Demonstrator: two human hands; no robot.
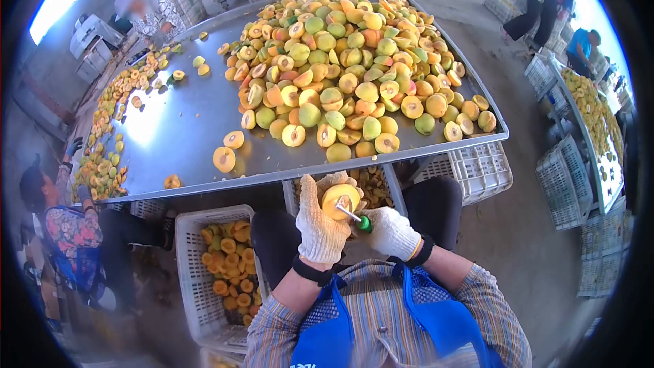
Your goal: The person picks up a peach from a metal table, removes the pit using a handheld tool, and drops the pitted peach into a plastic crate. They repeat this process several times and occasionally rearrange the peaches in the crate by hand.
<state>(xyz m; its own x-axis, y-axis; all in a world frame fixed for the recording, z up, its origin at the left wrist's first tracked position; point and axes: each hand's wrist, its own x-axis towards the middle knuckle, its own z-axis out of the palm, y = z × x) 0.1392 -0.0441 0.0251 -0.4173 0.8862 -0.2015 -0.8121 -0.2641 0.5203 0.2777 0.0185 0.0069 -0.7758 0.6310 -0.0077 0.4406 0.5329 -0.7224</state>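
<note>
My left hand (320, 228), in a white knit glove, is closed around a halved yellow peach (335, 196) above my lap. The cut face is turned up toward me. My right hand (393, 233), gloved too, grips the green handle of a pitting tool (364, 223). Its metal shaft reaches to the cut face of the peach, close to the pit. Just beyond my hands, a large pile of halved peaches (327, 68) lies on a metal table (184, 143). One loose half (223, 159) rests near the table's front edge.
A white crate (189, 279) holding hollowed peach halves stands left of my legs. Another crate (395, 187) with pieces sits below my hands; a crate (482, 169) is under the table's right corner. A person (71, 232) sits at left, others across the table and at right.
</note>
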